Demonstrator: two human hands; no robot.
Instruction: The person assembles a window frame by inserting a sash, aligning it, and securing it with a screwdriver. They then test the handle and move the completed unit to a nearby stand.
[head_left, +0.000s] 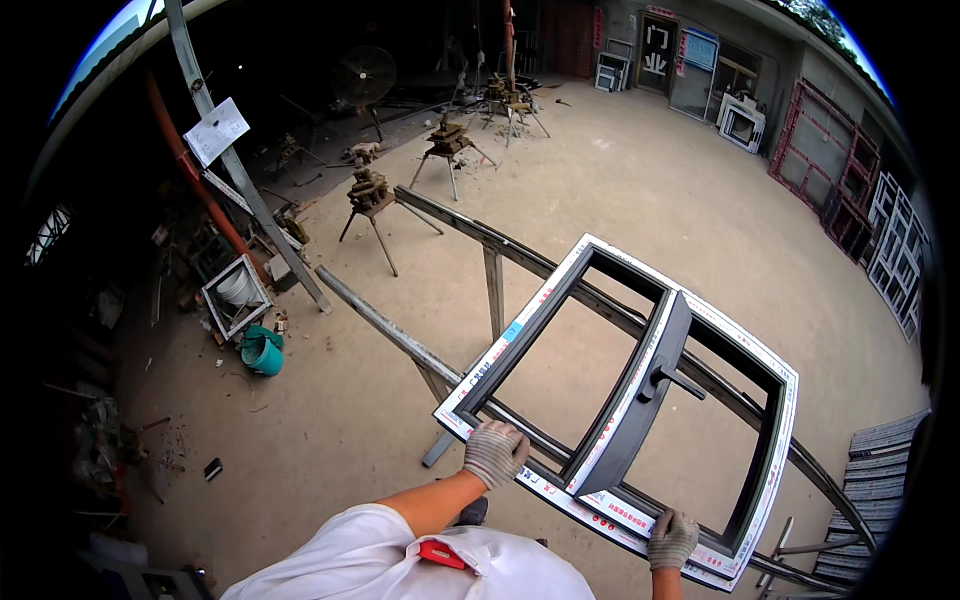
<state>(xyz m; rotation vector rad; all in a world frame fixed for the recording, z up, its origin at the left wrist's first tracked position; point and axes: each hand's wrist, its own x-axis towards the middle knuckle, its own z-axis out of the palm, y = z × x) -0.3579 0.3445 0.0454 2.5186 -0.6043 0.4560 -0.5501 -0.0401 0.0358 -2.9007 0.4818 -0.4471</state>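
Observation:
A window frame (513, 335) with white printed film over its outer faces and dark inner edges lies across a metal rack in front of me. A wide dark bar (628, 428) divides it into two openings, with a black window handle (682, 380) sticking out from the bar. My left hand (497, 453), in a grey striped glove, is closed over the frame's near edge towards its left corner. Further right along that edge, my right hand (673, 540), gloved alike, also grips it. The fingertips of both hands are partly hidden.
Metal rails (390, 325) carry the frame. Beyond them stand tripod-legged machines (370, 190). A teal bucket (262, 350) and a steel post (240, 165) are at left. Metal frames (825, 155) lean on the right wall; long profiles (880, 480) are stacked near right.

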